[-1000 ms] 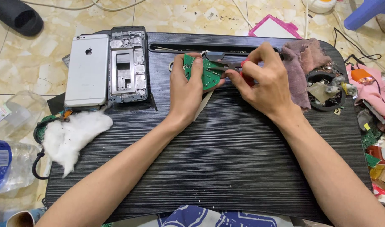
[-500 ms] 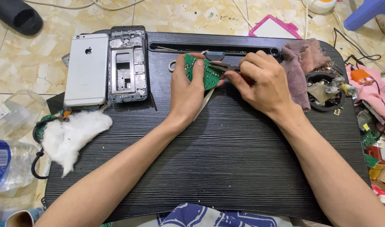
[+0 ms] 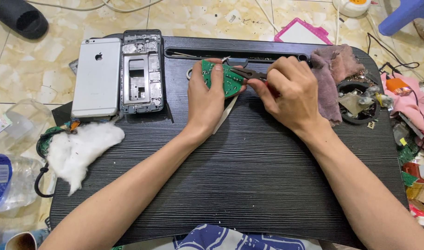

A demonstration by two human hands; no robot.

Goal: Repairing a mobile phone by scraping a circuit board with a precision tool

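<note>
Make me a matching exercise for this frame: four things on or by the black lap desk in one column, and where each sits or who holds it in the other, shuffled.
Things:
1. green circuit board
2. pliers
3. silver phone
4. white cotton wad

Places:
A. lying face down at the desk's far left corner
B. gripped in the right hand
C. at the desk's left edge, nearer the person
D. held in the left hand

Pairs: 1-D, 2-B, 3-A, 4-C

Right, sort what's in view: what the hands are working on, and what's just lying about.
In hand:
- left hand holding green circuit board
- right hand gripping pliers at the board's edge

Lying about:
- silver phone
- phone frame
- cotton wad
- mauve rag
- plastic bottle
</note>
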